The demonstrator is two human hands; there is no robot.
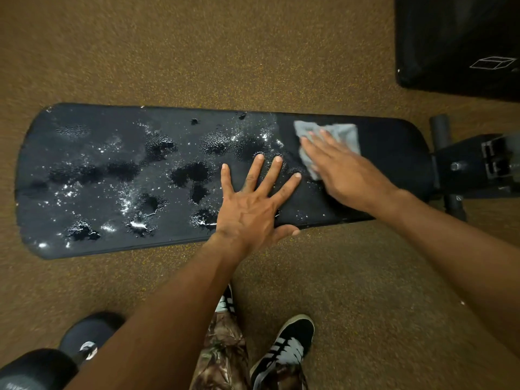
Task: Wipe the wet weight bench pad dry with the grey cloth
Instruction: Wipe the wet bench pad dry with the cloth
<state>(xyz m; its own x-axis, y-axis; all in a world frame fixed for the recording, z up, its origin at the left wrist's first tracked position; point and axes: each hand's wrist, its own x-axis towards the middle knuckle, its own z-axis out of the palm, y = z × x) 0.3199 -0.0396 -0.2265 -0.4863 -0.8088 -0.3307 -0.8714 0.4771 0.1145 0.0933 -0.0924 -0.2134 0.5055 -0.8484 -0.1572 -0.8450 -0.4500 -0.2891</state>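
Observation:
A long black bench pad lies across the view, covered from its left end to the middle with water drops and puddles. Its right end looks dry and matt. A crumpled grey cloth lies on the pad's right part. My right hand presses flat on the cloth with straight fingers, covering its lower half. My left hand rests flat on the pad near the front edge, fingers spread, thumb over the edge.
The bench's black metal frame with a roller sticks out at the right. A black padded box stands at the top right. A dumbbell lies at the bottom left. My shoes stand on brown speckled floor.

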